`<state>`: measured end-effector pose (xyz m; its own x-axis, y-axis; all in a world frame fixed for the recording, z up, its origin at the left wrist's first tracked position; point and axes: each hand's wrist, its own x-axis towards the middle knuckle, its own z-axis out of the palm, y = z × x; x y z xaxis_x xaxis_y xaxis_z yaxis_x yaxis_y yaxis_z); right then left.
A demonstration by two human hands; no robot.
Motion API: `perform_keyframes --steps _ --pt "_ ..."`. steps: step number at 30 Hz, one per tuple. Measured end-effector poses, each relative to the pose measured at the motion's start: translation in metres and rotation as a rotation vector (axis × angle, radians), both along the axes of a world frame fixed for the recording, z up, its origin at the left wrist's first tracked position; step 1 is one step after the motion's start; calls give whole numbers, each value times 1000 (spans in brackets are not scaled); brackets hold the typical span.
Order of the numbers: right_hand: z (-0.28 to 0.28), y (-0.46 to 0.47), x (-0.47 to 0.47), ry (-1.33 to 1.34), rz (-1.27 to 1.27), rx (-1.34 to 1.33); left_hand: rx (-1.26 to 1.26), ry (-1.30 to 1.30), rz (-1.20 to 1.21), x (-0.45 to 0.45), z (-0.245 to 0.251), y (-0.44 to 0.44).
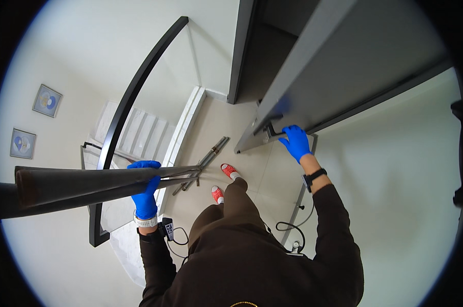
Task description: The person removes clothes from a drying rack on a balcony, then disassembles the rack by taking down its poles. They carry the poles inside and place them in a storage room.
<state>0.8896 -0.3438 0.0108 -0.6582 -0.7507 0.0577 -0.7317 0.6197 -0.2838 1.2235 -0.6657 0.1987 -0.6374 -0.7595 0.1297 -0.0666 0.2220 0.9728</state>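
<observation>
My left hand point(146, 197), in a blue glove, is wrapped around a bundle of long, dark metal pipes point(89, 184). They stand roughly upright, with their top ends close to the camera at the left. Their lower ends reach down towards several shorter metal pipes point(212, 154) lying on the tiled floor; whether they touch cannot be told. Also gloved in blue, my right hand point(297, 144) grips the lever handle point(272, 132) of a grey door point(354, 73). That door stands partly open, and its far side is hidden.
A black handrail point(133, 88) tops a glass panel on the left, beside a white marble curb point(183, 121). Stairs point(145, 130) lie beyond it. Behind the door is a dark doorway point(268, 57). A doorstop point(301, 207) sits near the right wall, and two framed pictures point(47, 100) hang at left.
</observation>
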Motion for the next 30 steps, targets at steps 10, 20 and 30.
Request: perform_keyframes --steps 10,20,30 --pt "22 134 101 -41 -181 233 45 -19 -37 -7 -10 -6" --pt "49 239 231 -665 -1083 -526 58 3 -26 -16 -14 -25" --pt "28 318 231 -651 -1232 -777 -28 -39 -80 -15 -11 -19"
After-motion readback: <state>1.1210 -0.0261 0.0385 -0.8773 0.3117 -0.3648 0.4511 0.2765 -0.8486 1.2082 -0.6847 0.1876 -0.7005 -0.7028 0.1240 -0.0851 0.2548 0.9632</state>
